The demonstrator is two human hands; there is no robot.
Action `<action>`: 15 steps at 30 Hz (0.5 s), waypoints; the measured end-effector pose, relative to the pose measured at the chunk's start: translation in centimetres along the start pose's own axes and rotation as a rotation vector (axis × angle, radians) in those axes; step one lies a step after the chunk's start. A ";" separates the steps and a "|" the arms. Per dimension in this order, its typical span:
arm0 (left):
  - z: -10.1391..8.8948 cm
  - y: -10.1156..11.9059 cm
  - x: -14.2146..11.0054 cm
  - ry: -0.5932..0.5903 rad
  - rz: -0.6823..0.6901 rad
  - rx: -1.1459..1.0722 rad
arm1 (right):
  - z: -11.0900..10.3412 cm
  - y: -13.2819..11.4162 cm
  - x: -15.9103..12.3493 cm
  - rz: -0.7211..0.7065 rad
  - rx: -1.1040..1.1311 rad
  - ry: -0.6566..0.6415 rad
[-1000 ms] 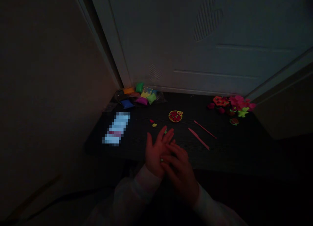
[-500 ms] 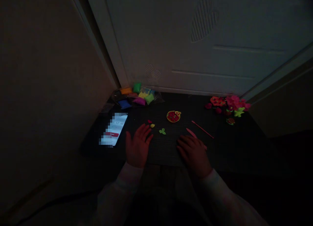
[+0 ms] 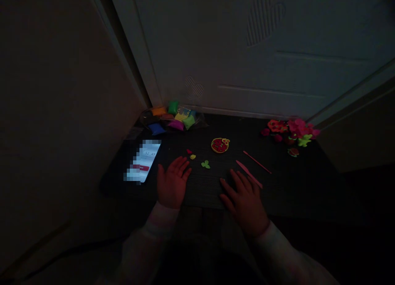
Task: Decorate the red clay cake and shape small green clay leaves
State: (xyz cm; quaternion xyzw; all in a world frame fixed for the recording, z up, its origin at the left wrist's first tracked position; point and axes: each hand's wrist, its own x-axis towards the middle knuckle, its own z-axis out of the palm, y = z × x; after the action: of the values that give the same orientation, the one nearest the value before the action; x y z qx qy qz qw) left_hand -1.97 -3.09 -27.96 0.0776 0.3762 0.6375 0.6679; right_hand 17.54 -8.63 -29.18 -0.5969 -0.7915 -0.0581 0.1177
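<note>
My left hand [image 3: 173, 182] lies open and holds nothing, palm partly turned up, between the lit phone and the small clay bits. Just beyond its fingertips are a red piece [image 3: 189, 151] and a yellow piece [image 3: 193, 157]. A green three-leaf piece [image 3: 205, 165] lies between my hands. My right hand [image 3: 245, 200] is palm down with its fingers spread, nothing in it. Close to its fingertips lies a pink clay knife [image 3: 247, 172], with a thin pink stick tool [image 3: 257, 161] behind. A round red piece with a yellow rim [image 3: 220, 145] sits farther back.
A lit phone [image 3: 144, 159] lies at the left of the dark table [image 3: 197, 190]. Bags of coloured clay [image 3: 173, 119] are at the back left. Bright clay shapes [image 3: 293, 130] are heaped at the back right. A white door [image 3: 216, 50] rises behind. The light is dim.
My right hand has drawn slightly back and spread its fingers, uncovering more of the pink knife. My left hand has hardly moved. The view has shifted slightly.
</note>
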 end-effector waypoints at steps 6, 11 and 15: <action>0.0 -0.1 0.1 0.015 -0.008 0.000 | -0.1 0.6 0.0 0.042 -0.027 0.004; -0.1 0.0 0.1 0.005 -0.010 -0.017 | -0.2 0.4 -0.2 -0.005 -0.006 0.003; -0.1 0.0 0.1 0.008 -0.007 -0.006 | -0.2 0.5 -0.1 0.012 -0.010 0.038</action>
State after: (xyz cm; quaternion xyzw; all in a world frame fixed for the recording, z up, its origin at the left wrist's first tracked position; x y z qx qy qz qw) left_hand -2.07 -3.03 -28.08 0.0719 0.3773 0.6366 0.6688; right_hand 18.09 -8.62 -29.06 -0.6012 -0.7851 -0.0725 0.1299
